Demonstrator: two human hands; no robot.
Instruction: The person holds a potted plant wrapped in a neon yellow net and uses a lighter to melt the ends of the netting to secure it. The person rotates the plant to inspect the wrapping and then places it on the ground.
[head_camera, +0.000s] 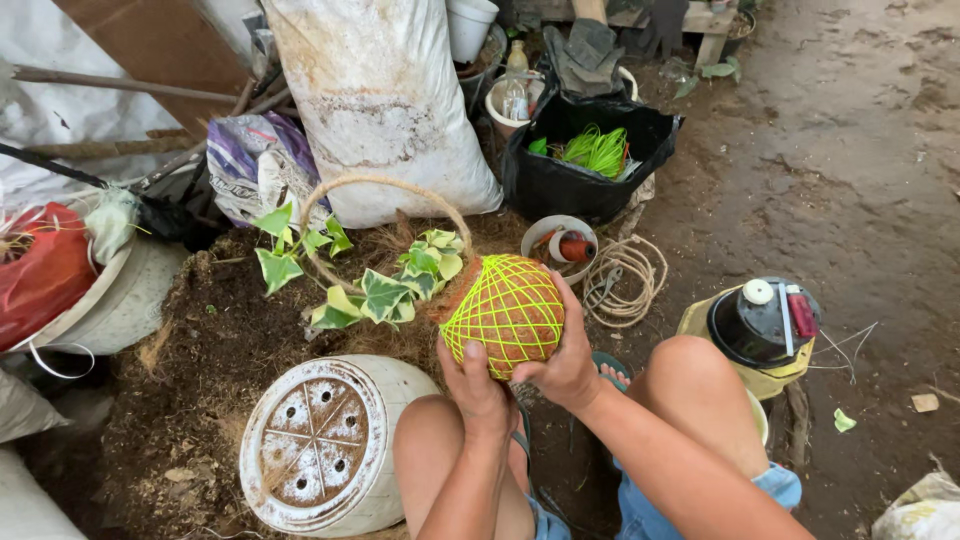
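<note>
Head view: left hand and right hand clamp their fingers on a brown moss ball (netted in yellow-green string) above the knees; variegated ivy protrudes leftward; overturned white pot sits below-left.

large white sack, dirt-stained, upright at top centre | purple-and-white printed bag, crumpled, touching the sack's left side | black open bag just right of the sack, green cord inside | red plastic bag, far left
</note>
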